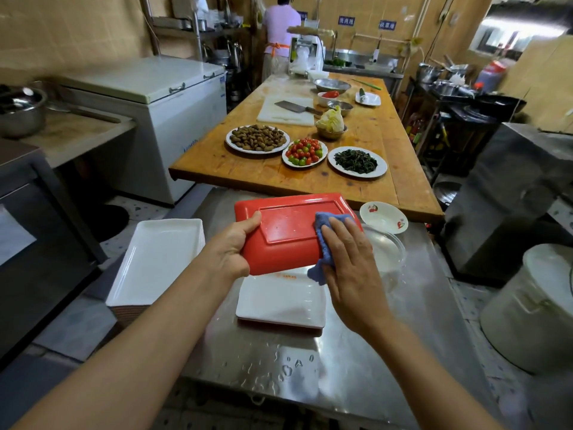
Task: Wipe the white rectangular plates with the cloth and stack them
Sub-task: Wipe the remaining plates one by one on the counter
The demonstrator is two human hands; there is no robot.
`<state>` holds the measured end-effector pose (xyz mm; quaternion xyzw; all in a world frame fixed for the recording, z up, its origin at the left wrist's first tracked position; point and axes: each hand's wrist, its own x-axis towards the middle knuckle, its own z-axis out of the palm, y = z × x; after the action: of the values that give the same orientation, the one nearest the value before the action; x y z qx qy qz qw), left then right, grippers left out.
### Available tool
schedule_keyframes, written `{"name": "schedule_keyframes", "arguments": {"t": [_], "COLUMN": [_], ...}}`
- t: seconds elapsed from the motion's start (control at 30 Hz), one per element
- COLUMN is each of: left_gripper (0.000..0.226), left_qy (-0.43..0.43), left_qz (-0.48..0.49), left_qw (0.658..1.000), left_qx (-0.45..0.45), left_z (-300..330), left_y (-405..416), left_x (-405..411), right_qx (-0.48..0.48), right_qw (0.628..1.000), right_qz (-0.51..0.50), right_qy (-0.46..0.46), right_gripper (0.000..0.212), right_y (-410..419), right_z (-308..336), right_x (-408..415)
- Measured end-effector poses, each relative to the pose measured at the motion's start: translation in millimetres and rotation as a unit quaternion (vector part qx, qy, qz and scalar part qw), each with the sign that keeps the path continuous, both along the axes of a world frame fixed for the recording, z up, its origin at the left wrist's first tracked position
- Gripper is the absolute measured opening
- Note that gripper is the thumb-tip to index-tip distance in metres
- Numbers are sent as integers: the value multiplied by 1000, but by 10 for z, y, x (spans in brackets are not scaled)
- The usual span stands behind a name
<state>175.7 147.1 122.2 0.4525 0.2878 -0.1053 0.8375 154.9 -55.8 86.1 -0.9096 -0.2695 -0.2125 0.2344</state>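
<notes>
right hand [344,259] pressing cloth [325,240], plate [288,231] beneath

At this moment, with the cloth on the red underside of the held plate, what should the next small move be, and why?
Probably draw the blue cloth leftward across the red underside of the plate. The right hand presses it at the right end only, the left hand grips the left edge, and the rest of the underside looks unwiped.
</notes>
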Motion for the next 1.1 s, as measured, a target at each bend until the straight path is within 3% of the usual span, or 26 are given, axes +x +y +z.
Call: {"name": "schedule_keyframes", "arguments": {"t": [0.23, 0.37, 0.57, 0.73, 0.87, 1.1], "left_gripper": [43, 20, 13, 18, 27, 16], "left_qy": [-42, -94, -94, -66, -50, -83], "left_qz": [43, 58, 99, 120, 131, 149], "left_qw": [998, 994, 990, 991, 990, 985], "left_qx": [-35, -14, 30, 10, -4, 19], "left_z": [-80, -156, -173, -196, -224, -226], "left_y": [-106, -42, 317, 629, 821, 1122], "left_x": [-134, -260, -365, -449, -514, -677], "right_qx": [33, -20, -66, 56, 178, 218], "right_qw": [997, 995, 994, 993, 969, 952], "right_qz": [71, 70, 43, 20, 6, -19], "right_qy": [27, 62, 71, 103, 170, 215], "right_gripper": [49, 56, 61, 52, 30, 13], "right_y": [681, 834, 682, 603, 681, 785], "right_z": [-66, 85, 103, 0, -55, 15], "right_x": [-247, -103, 158, 255, 249, 308]}}
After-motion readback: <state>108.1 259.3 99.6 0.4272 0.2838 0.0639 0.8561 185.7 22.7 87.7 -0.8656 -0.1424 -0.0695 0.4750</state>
